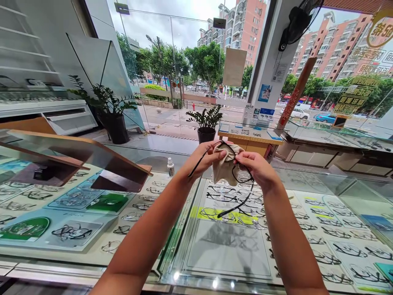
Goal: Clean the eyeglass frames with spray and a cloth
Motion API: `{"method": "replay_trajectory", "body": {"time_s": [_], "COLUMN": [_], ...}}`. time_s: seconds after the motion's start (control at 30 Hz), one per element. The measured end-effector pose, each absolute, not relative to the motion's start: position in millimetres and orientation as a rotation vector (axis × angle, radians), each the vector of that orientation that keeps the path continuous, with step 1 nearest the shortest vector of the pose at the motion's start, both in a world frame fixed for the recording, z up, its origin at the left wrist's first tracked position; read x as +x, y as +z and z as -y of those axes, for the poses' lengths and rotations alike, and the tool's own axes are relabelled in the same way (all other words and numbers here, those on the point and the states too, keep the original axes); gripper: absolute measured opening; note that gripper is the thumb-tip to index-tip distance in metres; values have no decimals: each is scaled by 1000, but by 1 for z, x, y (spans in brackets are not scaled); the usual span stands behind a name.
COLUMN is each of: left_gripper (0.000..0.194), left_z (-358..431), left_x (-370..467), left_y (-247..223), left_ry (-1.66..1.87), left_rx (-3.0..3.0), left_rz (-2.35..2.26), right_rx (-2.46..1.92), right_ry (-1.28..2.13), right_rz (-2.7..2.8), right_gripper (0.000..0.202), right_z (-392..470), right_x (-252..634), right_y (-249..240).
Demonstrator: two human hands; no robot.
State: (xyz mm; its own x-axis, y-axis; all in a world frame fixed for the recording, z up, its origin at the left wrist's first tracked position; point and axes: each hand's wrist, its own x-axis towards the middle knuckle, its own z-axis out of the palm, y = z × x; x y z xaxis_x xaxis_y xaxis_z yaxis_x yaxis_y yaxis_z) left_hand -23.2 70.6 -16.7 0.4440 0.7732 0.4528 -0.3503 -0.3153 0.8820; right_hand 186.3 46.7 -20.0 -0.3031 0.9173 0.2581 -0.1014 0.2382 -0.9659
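A beige cloth (225, 170) hangs between my hands above the glass counter, wrapped over part of a pair of black-framed glasses (243, 173). Through the cloth, my left hand (205, 159) pinches one side of the glasses, its thumb on the fabric; one temple arm slants down beside my wrist. My right hand (254, 164) has its fingers closed on the frame near the cloth's right edge. One lens and the other temple arm hang below it, uncovered.
Below lies a glass display counter (190, 229) with rows of eyeglasses. A small white bottle (170, 167) stands on it, left of my hands. Wooden-edged panels (116, 164) are at the left. Potted plants (206, 133) stand beyond, before the windows.
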Motion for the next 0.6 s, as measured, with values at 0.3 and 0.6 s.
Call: {"method": "replay_trajectory", "body": {"time_s": [0.3, 0.6], "left_gripper": [47, 54], "left_z": [-63, -67], "left_x": [-9, -4], "left_y": [-23, -26], "left_ry": [1353, 1460], "left_rx": [1462, 1353], "left_rz": [-607, -498], "right_rx": [-758, -762], "right_ry": [1305, 1334], "right_rz": [1525, 1450], "right_gripper": [45, 48], "right_z": [-43, -48], "right_x": [179, 183], "right_y": [-22, -22]}}
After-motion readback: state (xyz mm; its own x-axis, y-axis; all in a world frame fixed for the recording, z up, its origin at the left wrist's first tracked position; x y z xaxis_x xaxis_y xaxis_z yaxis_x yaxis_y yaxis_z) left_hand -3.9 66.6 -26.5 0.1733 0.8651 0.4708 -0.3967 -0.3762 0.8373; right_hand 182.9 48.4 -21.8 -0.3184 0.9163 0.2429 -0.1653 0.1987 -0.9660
